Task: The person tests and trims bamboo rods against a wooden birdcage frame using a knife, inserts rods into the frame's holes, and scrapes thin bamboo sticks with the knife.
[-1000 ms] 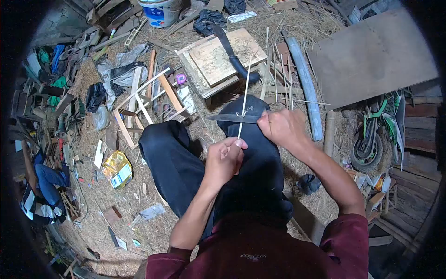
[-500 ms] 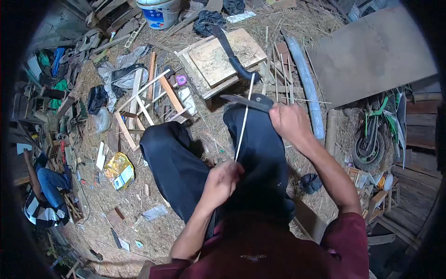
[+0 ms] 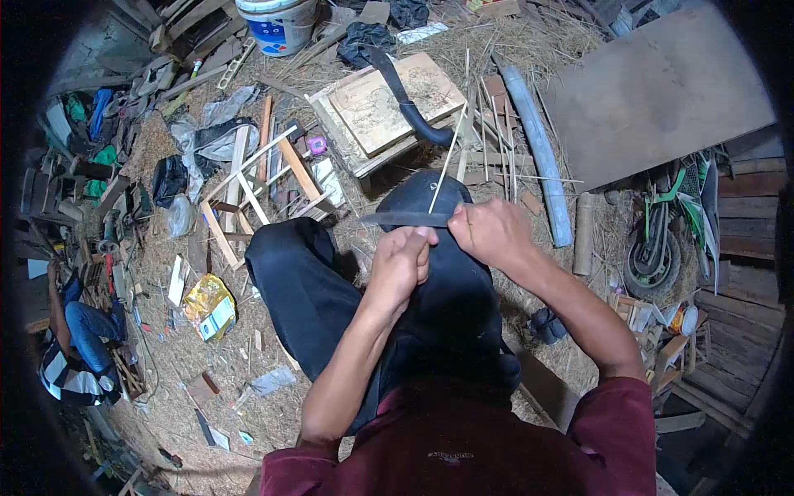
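My right hand (image 3: pixel 495 234) is closed round the handle of a knife (image 3: pixel 404 218), its blade pointing left over my dark-trousered knee. A thin pale stick (image 3: pixel 445 170) is pinched in my left hand (image 3: pixel 400 263), just below the blade. The stick slants up and away past the knife, its far end near the low wooden block. Blade and stick cross close to my left thumb. On that wooden block (image 3: pixel 364 132) rests a machete (image 3: pixel 397 87) with a dark curved handle.
A small wooden frame (image 3: pixel 289 157) lies left of the block. To the right are a bluish pole (image 3: pixel 538 149), a large board (image 3: pixel 662 91) and a green motorbike (image 3: pixel 670 223). A white bucket (image 3: pixel 277 29) stands behind. Another person's jeans-clad leg (image 3: pixel 91 335) shows far left.
Right hand and knife have come down the stick towards me, nearer my left hand. My left hand has risen slightly, still gripping the stick.
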`<state>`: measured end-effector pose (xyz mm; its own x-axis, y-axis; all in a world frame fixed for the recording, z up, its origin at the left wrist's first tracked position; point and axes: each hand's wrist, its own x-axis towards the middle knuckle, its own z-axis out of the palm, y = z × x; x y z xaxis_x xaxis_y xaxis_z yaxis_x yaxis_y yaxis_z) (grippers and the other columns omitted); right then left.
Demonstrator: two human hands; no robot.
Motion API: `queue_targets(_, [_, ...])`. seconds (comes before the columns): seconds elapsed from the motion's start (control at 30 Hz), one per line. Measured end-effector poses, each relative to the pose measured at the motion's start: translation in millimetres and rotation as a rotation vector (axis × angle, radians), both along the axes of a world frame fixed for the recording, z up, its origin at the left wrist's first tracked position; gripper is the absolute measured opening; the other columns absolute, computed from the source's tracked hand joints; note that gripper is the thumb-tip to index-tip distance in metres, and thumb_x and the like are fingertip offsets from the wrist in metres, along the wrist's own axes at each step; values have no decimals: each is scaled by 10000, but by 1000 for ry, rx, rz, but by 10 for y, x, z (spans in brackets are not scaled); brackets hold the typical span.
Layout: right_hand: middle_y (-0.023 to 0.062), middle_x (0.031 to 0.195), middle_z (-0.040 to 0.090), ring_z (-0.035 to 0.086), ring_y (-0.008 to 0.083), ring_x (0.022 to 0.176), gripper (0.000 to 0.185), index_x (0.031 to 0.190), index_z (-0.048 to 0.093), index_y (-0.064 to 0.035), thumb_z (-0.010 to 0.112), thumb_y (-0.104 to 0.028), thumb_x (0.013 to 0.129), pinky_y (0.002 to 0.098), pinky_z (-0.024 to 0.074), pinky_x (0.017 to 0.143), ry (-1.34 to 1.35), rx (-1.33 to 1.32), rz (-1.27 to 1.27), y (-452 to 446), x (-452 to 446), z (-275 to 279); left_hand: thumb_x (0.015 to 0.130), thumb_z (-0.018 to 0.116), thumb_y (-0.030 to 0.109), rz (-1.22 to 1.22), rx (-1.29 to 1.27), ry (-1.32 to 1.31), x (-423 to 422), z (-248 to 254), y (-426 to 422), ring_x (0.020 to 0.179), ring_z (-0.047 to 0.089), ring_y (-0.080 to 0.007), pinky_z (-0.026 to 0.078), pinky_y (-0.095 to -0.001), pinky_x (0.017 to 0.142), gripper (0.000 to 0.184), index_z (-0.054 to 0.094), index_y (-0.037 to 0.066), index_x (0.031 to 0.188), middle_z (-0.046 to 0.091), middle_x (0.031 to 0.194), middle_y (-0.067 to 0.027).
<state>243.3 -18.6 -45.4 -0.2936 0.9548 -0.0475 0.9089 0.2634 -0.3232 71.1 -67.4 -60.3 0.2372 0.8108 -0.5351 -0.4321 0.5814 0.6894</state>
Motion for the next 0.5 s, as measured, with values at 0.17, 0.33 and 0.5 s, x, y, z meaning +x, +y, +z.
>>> queue_targets(0.17, [244, 578, 592, 618, 426, 540, 421, 654, 681, -35, 483, -329, 881, 513, 516, 546, 18, 45, -41, 42, 40, -159, 991, 509, 262, 53, 13, -72, -46, 21, -328, 442, 282, -57, 230, -249, 437, 243, 547, 75, 842, 329, 555, 69])
queue_targets(0.33, [239, 582, 595, 625, 418, 548, 386, 687, 677, -52, 481, -324, 878, 514, 516, 546, 4, 63, -85, -18, 71, -121, 1001, 487, 243, 70, -89, -148, -118, 107, -571, 408, 258, -55, 219, -250, 418, 248, 515, 81, 815, 320, 549, 66])
queue_targets(0.5, [246, 585, 595, 623, 429, 555, 401, 693, 682, -45, 475, -330, 886, 519, 514, 550, 52, 69, -117, -50, 51, -134, 1008, 483, 263, 71, -59, -170, -183, 162, -707, 405, 240, -53, 201, -244, 416, 280, 491, 73, 803, 305, 537, 66])
